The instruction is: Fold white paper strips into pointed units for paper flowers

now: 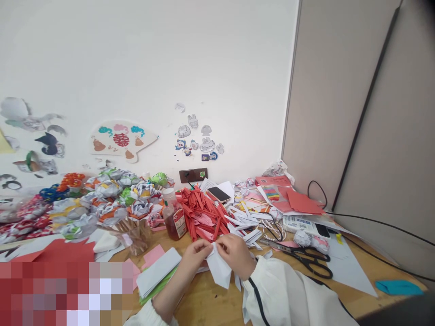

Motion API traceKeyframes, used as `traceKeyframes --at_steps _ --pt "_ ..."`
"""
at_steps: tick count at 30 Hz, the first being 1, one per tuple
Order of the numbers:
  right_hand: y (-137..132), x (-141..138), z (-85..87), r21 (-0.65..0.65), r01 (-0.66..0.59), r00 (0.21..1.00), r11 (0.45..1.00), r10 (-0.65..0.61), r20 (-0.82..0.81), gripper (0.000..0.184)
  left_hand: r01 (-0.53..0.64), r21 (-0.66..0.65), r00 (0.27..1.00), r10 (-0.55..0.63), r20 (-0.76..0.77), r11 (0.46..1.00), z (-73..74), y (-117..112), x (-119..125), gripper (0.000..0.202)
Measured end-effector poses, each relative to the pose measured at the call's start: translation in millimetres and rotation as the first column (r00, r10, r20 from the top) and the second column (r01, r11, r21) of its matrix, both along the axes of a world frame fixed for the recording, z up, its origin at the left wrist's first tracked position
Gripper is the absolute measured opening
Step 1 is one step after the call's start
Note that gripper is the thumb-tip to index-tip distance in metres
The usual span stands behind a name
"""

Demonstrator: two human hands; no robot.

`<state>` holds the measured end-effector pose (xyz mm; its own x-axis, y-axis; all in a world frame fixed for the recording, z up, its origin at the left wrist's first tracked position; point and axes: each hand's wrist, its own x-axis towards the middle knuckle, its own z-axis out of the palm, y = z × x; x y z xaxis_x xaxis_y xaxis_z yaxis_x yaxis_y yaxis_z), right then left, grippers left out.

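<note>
A folded piece of white paper hangs over the wooden table, pinched at its top edge by both hands. My left hand grips its upper left corner, and my right hand grips the upper right, the two close together. Just behind my hands lies a heap of folded red paper strips, with folded white paper strips to its right. A stack of white paper sheets rests on green sheets beside my left forearm. Black-handled scissors lie to the right of my right hand.
A bottle of reddish liquid and a cup of brown sticks stand at left. Piled paper flowers line the wall. A phone lies behind the red strips. Red sheets and black cables are at right.
</note>
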<state>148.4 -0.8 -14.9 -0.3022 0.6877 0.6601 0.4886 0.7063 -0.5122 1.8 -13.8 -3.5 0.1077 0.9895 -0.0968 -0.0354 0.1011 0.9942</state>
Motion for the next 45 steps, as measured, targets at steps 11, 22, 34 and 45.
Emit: traceKeyframes --at_steps 11,22,34,45 --pt "-4 4 2.0 0.344 -0.092 0.958 0.934 -0.011 0.287 0.025 -0.044 0.025 0.998 0.043 0.056 0.999 -1.1 0 -1 0.034" --pt "0 -1 6.1 -0.284 -0.228 0.943 0.931 0.139 -0.302 0.013 -0.038 0.077 0.999 0.04 -0.017 0.996 8.2 -5 -1 0.033" --pt "6 0 1.8 -0.464 -0.362 0.883 0.809 0.136 -0.45 0.015 0.066 -0.001 0.978 -0.065 -0.196 0.998 10.6 -3 -6 0.042" --pt "6 3 0.6 -0.515 -0.445 0.853 0.732 0.172 -0.493 0.023 0.125 0.009 0.972 -0.12 -0.204 0.992 21.1 -12 -5 0.036"
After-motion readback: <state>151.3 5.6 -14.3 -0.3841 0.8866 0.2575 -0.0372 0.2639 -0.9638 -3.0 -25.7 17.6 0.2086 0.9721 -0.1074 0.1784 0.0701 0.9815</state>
